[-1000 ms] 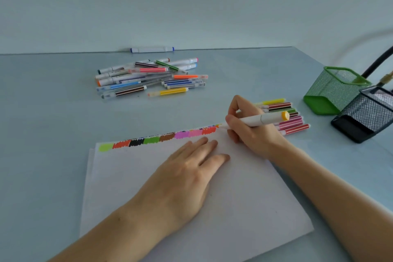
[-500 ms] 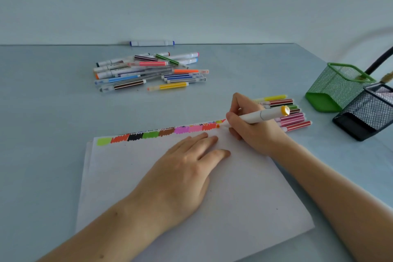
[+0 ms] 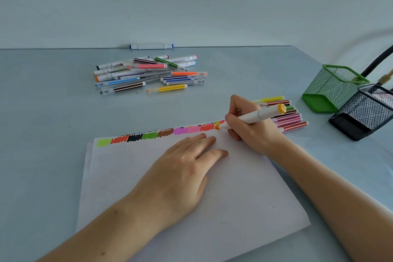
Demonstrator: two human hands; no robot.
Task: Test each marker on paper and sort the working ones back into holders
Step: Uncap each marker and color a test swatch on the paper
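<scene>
Blue-grey table point(image 3: 53, 123), pale wall — right hand point(image 3: 253, 127) grips marker point(image 3: 260, 114), left hand point(image 3: 182, 168) flat on paper point(image 3: 234, 198).

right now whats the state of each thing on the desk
white marker: uncapped at tip, writing, held in right hand
left hand: flat, pressing paper
swatch row: along paper's top edge
green holder: tipped over
black holder: tipped over
far marker pile: capped, loose
markers beside right hand: capped, side by side

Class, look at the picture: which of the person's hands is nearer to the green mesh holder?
Right. The right hand, gripping the white marker, is left of the green mesh holder; the left hand lies flat on the paper, farther away.
</scene>
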